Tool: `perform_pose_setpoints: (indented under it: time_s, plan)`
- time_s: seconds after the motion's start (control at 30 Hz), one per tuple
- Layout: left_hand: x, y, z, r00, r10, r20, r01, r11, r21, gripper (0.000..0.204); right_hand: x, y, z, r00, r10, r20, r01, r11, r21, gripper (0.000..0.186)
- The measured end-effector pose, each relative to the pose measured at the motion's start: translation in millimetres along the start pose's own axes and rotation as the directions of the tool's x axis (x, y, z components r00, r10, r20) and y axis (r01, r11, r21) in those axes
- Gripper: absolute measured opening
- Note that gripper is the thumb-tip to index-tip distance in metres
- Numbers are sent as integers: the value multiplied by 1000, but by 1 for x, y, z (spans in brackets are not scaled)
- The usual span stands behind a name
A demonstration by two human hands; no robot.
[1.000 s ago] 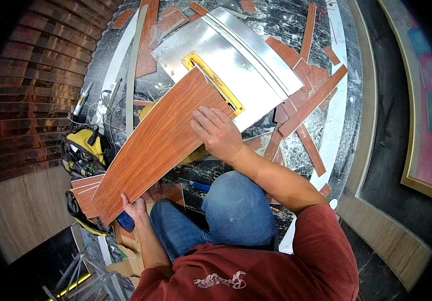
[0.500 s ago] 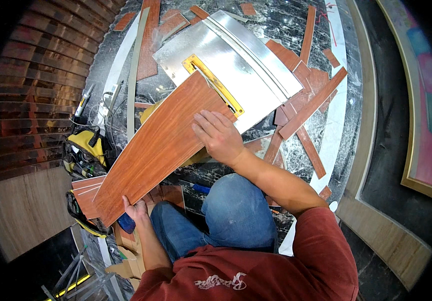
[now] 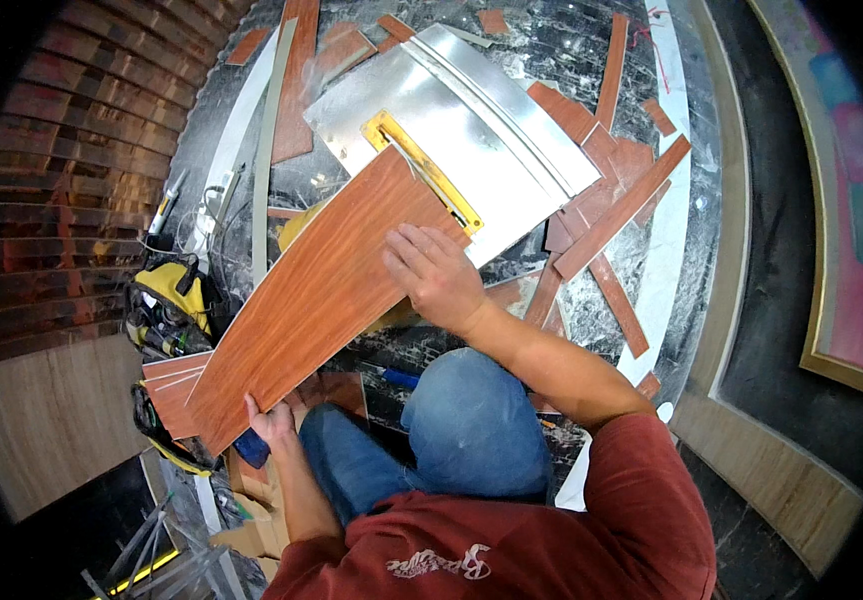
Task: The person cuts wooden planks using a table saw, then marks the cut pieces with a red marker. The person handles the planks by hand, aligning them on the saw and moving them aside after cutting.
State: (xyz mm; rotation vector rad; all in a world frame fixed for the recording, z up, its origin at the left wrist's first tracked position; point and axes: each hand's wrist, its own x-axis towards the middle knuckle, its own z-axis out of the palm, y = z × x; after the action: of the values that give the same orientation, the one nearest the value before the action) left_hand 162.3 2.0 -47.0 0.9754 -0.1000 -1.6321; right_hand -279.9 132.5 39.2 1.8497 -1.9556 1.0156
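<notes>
A long wood-grain floor plank (image 3: 291, 300) slants across the middle, its far end over a silver metal plate (image 3: 481, 120) with a raised rail. Beside that end, a yellow slotted metal bar (image 3: 426, 170) lies along the plate. My left hand (image 3: 271, 420) is closed on the plank's near end, thumb on top and the other fingers mostly hidden beneath. My right hand (image 3: 433, 275) holds the plank at its right edge, fingers pressed together on the top face, thumb out of sight. A yellow part (image 3: 293, 230) shows under the plank's left edge.
Reddish plank offcuts (image 3: 631, 205) lie scattered on the right. A yellow and black tool bag (image 3: 176, 290) and a sealant tube (image 3: 166, 205) stand at left. Stacked planks (image 3: 173, 385) lie near my left hand; a blue-handled tool (image 3: 399, 377) lies by my knee.
Almost nothing differs: the view has shifted slightly, and both hands keep their places on the plank.
</notes>
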Motion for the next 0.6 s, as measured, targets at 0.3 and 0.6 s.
perform_pose_setpoints:
  time_s: [0.3,0.6]
  plan:
    - [9,7,-19,998,-14,68,17,999,-49,39,1,-2,-4,1000,7,-17,-7,1000,4,31]
    - [6,4,-16,999,2,34,0,999,-43,40,0,-2,-6,1000,13,9,-13,1000,12,32]
